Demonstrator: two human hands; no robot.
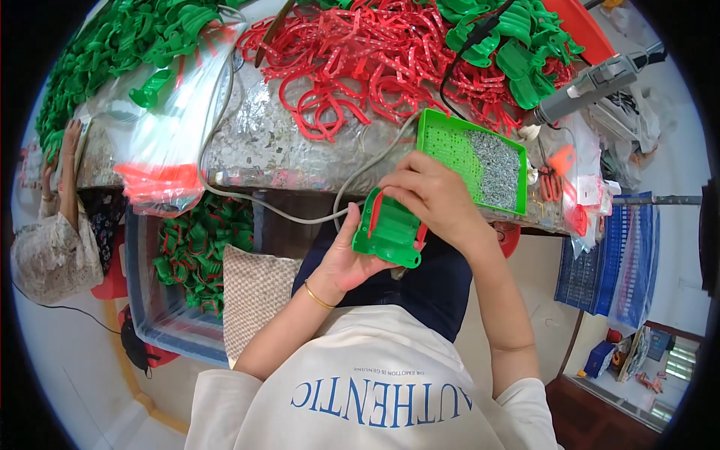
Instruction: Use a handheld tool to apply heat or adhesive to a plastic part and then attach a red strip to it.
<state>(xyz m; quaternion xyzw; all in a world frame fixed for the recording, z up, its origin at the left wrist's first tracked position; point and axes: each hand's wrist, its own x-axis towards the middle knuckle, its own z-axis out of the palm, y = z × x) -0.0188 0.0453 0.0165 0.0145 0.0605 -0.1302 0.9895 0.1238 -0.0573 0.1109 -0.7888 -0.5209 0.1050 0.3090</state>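
In front of my lap, my left hand cradles a curved green plastic piece from below, thumb along its left edge. A narrow red strap runs over this piece and shows again at its right side. From above, my right hand closes its fingertips on the strap at the top end of the piece; the exact contact is partly hidden by the fingers. Just beyond the right hand sits a bright green tray with small silver metal parts heaped in its right half.
Red dotted straps pile up mid-table, with green pieces heaped left and more at right. A grey cable loops along the table edge. A grey handheld tool lies right. Strapped green pieces fill a crate below. Another person's arm is far left.
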